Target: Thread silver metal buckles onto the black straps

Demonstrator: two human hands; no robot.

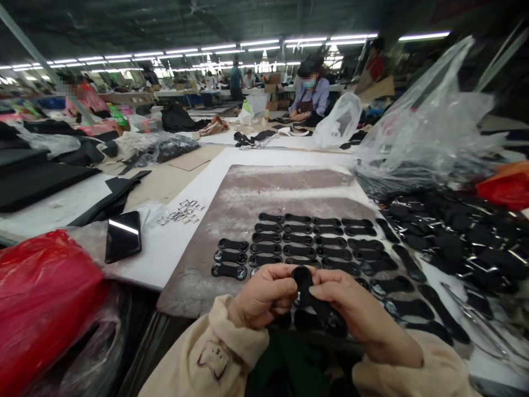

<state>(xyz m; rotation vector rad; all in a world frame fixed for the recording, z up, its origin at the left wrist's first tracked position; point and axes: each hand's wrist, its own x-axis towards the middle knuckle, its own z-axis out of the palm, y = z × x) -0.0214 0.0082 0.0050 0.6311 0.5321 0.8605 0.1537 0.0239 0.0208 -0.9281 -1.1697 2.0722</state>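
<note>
Your left hand (264,292) and right hand (349,300) clamp their fingers (284,288) on one black strap (305,285); rows of similar straps (298,240) lie at twelve o'clock, metal loops (182,215) at ten.

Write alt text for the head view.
A person's left hand and right hand hold a black strap above a brown board with rows of similar straps. A phone and metal frames lie left of the board, black pieces heaped right.
</note>
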